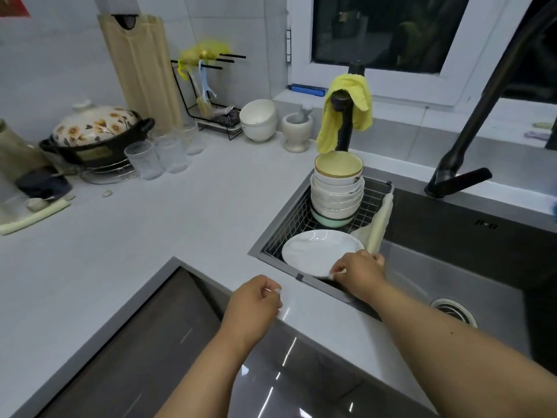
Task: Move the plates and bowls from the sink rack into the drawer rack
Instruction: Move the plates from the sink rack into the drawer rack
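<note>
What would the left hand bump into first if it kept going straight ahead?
Probably the white plate lying in the sink rack: the left hand points up and right over the counter edge toward it, though depth is unclear.

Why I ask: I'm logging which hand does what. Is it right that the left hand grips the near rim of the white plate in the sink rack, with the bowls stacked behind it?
Not quite: the head view shows the right hand gripping the white plate at its near rim. The left hand hovers over the counter edge, holding nothing. The plate does lie in the sink rack, with the bowls stacked behind it.
</note>
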